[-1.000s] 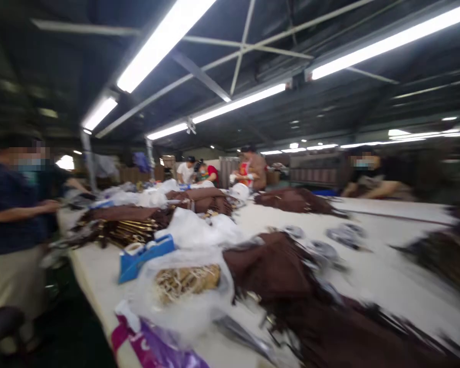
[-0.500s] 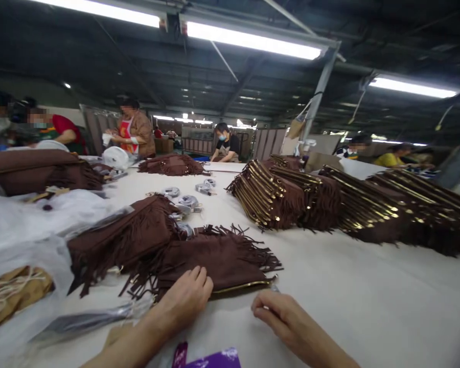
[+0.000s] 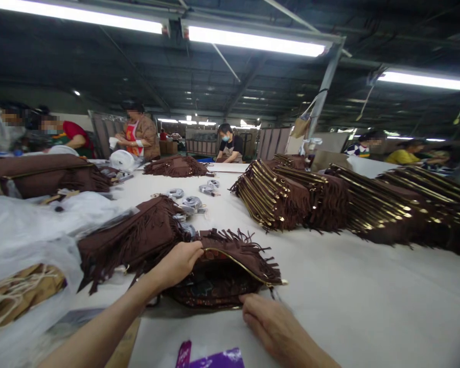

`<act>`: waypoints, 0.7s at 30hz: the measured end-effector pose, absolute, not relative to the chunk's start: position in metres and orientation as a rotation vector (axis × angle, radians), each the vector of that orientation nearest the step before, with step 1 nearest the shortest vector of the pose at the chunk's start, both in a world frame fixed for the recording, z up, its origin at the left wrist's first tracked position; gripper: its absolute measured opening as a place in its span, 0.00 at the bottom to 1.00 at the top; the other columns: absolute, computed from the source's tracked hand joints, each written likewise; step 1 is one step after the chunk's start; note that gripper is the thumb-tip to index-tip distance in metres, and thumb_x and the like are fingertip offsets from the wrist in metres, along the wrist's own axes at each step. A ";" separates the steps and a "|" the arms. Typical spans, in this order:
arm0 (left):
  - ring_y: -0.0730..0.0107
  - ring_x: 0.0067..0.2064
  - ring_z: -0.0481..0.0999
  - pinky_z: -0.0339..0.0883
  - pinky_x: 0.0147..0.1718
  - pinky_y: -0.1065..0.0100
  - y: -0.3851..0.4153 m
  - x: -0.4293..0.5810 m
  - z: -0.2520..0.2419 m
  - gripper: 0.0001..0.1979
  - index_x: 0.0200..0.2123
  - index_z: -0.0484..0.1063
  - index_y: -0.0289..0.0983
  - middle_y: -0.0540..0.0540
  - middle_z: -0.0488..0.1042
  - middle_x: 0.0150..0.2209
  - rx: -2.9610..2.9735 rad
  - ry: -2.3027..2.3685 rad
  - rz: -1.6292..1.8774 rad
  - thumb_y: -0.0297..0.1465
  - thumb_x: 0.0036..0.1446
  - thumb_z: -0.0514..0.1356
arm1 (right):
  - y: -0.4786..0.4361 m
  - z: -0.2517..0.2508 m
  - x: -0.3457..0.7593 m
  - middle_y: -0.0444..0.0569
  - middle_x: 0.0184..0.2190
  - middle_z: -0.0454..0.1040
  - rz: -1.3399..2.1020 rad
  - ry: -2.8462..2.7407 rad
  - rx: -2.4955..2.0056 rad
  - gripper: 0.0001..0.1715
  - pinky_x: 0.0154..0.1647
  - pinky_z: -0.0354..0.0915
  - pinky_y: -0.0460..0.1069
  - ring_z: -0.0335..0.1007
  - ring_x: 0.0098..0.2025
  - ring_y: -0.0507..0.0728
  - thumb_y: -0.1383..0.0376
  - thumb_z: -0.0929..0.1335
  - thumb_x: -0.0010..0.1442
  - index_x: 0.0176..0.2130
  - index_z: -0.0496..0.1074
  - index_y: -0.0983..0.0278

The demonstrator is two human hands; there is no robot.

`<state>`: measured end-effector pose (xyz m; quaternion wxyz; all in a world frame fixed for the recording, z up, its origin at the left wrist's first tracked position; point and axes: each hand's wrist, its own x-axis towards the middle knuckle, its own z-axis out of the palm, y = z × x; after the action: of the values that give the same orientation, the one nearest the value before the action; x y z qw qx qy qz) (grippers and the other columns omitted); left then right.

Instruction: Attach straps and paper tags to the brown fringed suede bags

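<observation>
A brown fringed zip bag (image 3: 230, 245) lies on the table in front of me with its gold-zipped mouth gaping. Its dark patterned lining shows inside. My left hand (image 3: 181, 263) pinches the upper rim of the mouth at the left and holds it raised. At the lower rim, toward the right, my right hand (image 3: 266, 319) is closed with its fingertips on the edge; part of its grip is hidden. Another brown fringed bag (image 3: 138, 230) lies just behind and left of this one.
Stacked fringed bags (image 3: 260, 197) with gold zips line the right side of the white table (image 3: 348, 291). Wrapped grey straps (image 3: 191, 202) lie mid-table. Clear plastic (image 3: 34, 220) and tan paper tags (image 3: 26, 291) are at left. A purple packet (image 3: 218, 359) lies nearest me. Several co-workers stand beyond.
The bag's mouth has come open, showing the lining. My left hand went from lying on the bag to lifting its upper rim; my right hand moved left and down onto the lower rim.
</observation>
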<state>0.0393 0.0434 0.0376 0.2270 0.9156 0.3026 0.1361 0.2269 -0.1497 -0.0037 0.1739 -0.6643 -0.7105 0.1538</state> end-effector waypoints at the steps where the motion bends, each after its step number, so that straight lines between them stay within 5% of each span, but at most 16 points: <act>1: 0.65 0.34 0.71 0.60 0.36 0.68 0.046 0.040 0.036 0.14 0.29 0.65 0.39 0.47 0.74 0.32 2.483 0.823 0.383 0.34 0.64 0.46 | -0.148 -0.002 0.224 0.49 0.36 0.75 0.416 -2.014 -1.838 0.11 0.39 0.65 0.49 0.73 0.39 0.58 0.72 0.61 0.64 0.33 0.68 0.62; 13: 0.66 0.31 0.64 0.60 0.31 0.68 0.079 0.040 -0.020 0.19 0.24 0.64 0.38 0.51 0.66 0.25 1.955 0.910 0.475 0.48 0.52 0.51 | -0.086 -0.002 0.181 0.48 0.31 0.74 0.208 -1.902 -1.702 0.09 0.37 0.62 0.46 0.72 0.36 0.56 0.76 0.66 0.61 0.34 0.74 0.65; 21: 0.69 0.28 0.61 0.57 0.27 0.69 0.083 0.040 -0.032 0.17 0.22 0.63 0.38 0.53 0.62 0.22 1.745 0.905 0.542 0.46 0.47 0.54 | -0.077 0.006 0.167 0.47 0.33 0.76 0.153 -2.048 -1.899 0.09 0.34 0.61 0.47 0.75 0.37 0.57 0.74 0.67 0.61 0.34 0.75 0.63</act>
<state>0.0398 0.0833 -0.0318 0.5238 0.7290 0.3782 0.2262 0.1668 -0.0768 0.0055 0.1715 -0.6690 -0.7212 0.0539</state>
